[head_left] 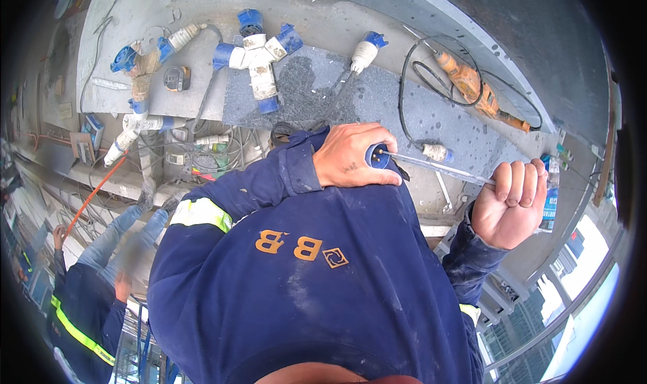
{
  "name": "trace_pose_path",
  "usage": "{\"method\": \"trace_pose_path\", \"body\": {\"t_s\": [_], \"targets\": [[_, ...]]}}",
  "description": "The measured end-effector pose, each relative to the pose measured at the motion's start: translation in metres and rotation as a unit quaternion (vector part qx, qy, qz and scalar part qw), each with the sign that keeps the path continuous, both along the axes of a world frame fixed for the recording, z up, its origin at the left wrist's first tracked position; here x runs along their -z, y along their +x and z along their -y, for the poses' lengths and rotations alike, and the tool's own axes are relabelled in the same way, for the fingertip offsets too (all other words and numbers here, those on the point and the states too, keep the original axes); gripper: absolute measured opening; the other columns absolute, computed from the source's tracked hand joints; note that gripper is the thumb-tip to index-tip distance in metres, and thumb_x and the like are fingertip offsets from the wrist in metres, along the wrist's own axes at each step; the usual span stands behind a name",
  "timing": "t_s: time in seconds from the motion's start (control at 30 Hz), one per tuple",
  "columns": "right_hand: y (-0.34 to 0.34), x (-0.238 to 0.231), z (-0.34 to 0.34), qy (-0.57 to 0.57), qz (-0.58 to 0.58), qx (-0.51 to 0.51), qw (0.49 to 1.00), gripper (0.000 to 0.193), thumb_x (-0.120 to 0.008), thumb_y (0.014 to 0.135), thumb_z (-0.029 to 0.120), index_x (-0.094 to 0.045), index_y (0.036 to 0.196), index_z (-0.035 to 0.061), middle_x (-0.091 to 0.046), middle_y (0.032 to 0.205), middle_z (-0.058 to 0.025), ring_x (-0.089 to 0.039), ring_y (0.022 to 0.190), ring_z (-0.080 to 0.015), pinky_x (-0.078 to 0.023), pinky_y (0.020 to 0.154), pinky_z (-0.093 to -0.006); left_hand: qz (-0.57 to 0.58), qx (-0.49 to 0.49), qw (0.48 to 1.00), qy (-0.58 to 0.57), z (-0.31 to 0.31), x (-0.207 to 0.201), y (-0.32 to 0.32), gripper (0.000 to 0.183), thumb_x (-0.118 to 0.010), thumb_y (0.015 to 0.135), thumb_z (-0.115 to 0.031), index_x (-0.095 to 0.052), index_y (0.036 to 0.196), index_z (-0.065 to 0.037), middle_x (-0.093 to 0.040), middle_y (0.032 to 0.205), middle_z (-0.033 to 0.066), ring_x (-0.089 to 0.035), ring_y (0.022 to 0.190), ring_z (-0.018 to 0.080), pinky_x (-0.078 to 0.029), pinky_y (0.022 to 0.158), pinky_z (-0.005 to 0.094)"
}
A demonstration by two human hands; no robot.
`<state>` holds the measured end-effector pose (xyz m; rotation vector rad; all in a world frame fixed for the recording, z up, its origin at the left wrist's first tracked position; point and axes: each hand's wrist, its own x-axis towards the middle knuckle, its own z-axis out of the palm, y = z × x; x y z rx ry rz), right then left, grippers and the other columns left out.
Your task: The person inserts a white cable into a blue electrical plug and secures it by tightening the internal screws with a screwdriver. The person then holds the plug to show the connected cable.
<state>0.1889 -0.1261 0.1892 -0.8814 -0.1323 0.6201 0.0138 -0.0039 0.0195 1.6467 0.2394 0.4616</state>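
Observation:
My left hand is closed round a blue industrial plug connector, held close to my chest with its open end toward the right. Metal contacts show inside it. From that end a long, thin, pale screwdriver runs to my right hand, whose fingers are curled into a fist about its far end. The handle is hidden in the fist. Just beyond, a white and blue plug lies on the grey bench slab, at the end of a black cable.
A white multi-way adapter with blue sockets lies on the bench, near another connector. An orange power tool with a looped cord sits far right. At left are a tape measure and tangled cables; another person stands lower left.

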Motion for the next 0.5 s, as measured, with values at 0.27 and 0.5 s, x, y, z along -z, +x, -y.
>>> {"method": "trace_pose_path", "body": {"t_s": [0.27, 0.5], "targets": [[-0.031, -0.018, -0.009, 0.018, 0.039, -0.047, 0.998, 0.022, -0.031, 0.113, 0.024, -0.045, 0.113, 0.0072, -0.036, 0.058, 0.0053, -0.033, 0.049, -0.0089, -0.033, 0.05, -0.0274, 0.047, -0.03, 0.998, -0.02, 0.004, 0.005, -0.004, 0.039, -0.093, 0.069, -0.016, -0.068, 0.096, -0.004, -0.071, 0.09, 0.0106, -0.071, 0.081, 0.0214, -0.055, 0.073, 0.0317], [-0.021, -0.02, -0.031, 0.066, 0.039, -0.268, 0.96, 0.019, -0.025, 0.114, 0.025, -0.035, 0.106, 0.0111, -0.036, 0.054, 0.006, -0.03, 0.041, -0.0068, -0.026, 0.039, -0.0232, 0.022, 0.004, 0.996, -0.082, 0.002, 0.006, -0.006, 0.035, -0.091, 0.071, -0.012, -0.068, 0.096, -0.003, -0.071, 0.092, 0.0098, -0.07, 0.082, 0.0179, -0.053, 0.074, 0.0298]]}}
